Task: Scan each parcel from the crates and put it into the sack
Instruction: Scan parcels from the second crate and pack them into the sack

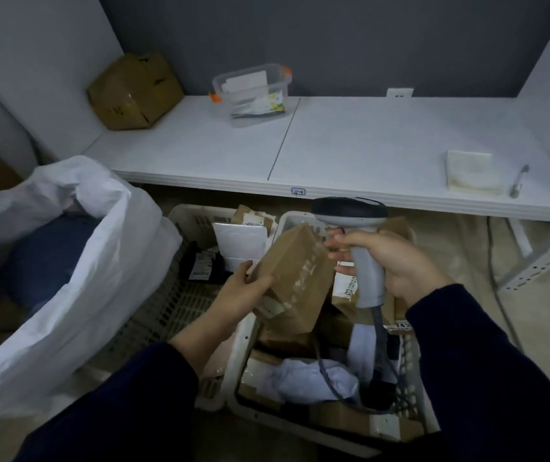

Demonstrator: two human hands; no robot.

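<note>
My left hand [238,291] grips a brown cardboard parcel [295,271] by its lower left edge and holds it tilted above the crates. My right hand [396,261] grips the grey handle of a corded barcode scanner [355,225], whose dark head sits just above and right of the parcel. Below them stands a white plastic crate [410,371] with several boxes and soft bags inside. A second, lower crate [187,225] lies to its left with a few parcels. The open white sack [77,285] stands at the left, with a dark blue item inside.
A white shelf [350,145] runs across the back, carrying a brown carton [133,91], a clear plastic tub [253,91], a folded cloth [470,171] and a small metal tool [520,181]. A cable [496,295] hangs down at the right.
</note>
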